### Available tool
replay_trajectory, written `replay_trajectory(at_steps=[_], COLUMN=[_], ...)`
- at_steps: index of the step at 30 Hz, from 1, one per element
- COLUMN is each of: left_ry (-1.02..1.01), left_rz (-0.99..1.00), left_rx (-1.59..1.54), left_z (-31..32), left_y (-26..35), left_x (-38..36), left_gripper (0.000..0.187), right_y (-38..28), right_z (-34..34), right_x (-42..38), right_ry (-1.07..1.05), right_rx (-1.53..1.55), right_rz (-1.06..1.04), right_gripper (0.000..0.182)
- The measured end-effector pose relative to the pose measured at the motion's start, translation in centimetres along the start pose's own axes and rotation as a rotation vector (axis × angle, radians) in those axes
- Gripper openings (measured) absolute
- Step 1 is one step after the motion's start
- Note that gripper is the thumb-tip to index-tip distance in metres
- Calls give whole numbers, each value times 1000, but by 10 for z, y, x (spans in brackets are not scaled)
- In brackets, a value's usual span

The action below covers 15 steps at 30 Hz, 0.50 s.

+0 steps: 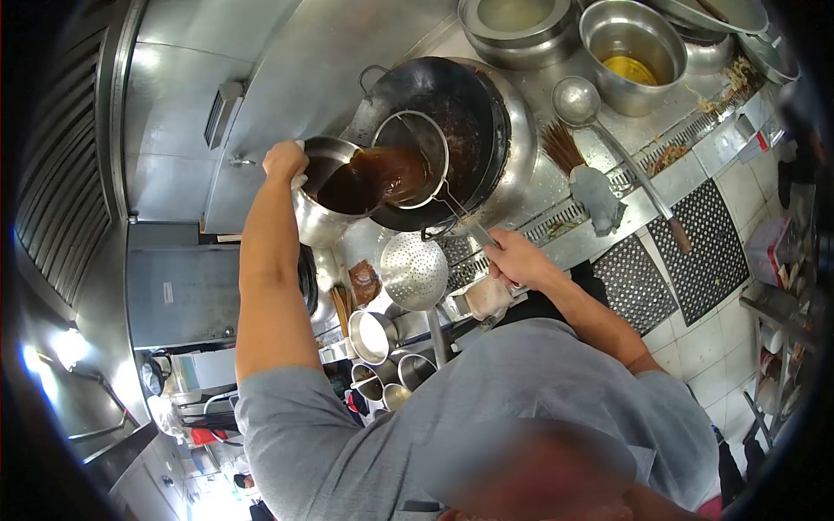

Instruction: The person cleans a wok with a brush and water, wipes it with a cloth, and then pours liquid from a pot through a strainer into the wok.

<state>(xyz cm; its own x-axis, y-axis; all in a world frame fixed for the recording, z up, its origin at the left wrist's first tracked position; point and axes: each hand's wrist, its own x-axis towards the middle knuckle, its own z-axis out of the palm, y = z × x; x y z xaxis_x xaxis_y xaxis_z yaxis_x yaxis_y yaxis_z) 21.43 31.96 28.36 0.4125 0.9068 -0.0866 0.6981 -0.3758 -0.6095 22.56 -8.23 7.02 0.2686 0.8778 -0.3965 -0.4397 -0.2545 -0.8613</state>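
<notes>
My left hand (285, 162) grips the rim of a metal pot (323, 224), with a pale cloth partly under the fingers. The pot is tilted, and dark brown liquid (393, 174) pours from it into a round mesh strainer (446, 156). Closed around the strainer's handle is my right hand (517, 259). The strainer lies over a large black wok (478, 104), which has dark liquid or residue inside. Below the pot and strainer, a perforated metal skimmer (414, 271) rests near the counter's front edge.
A ladle (577, 102), a bamboo brush (562, 146) and a grey cloth (596, 198) lie right of the wok. Behind them stand a pot with yellow liquid (632, 65) and a lidded-looking pot (519, 43). Several small containers (373, 337) sit lower left. Black mats (699, 252) cover floor tiles.
</notes>
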Motion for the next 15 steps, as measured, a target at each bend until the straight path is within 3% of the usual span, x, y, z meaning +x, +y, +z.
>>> replay_trajectory(at_steps=[2, 13, 15], left_ry=[64, 11, -1], left_rz=[32, 112, 115], left_rx=[27, 72, 53], left_z=[-1, 0, 2], left_y=[10, 45, 38], left_x=[0, 24, 20], left_gripper=[34, 29, 29], right_y=[2, -16, -11], right_z=[-3, -14, -12], right_x=[2, -4, -2], right_ry=[-15, -30, -42], right_rx=[10, -29, 87], right_rz=[8, 49, 69], right_gripper=[19, 18, 15])
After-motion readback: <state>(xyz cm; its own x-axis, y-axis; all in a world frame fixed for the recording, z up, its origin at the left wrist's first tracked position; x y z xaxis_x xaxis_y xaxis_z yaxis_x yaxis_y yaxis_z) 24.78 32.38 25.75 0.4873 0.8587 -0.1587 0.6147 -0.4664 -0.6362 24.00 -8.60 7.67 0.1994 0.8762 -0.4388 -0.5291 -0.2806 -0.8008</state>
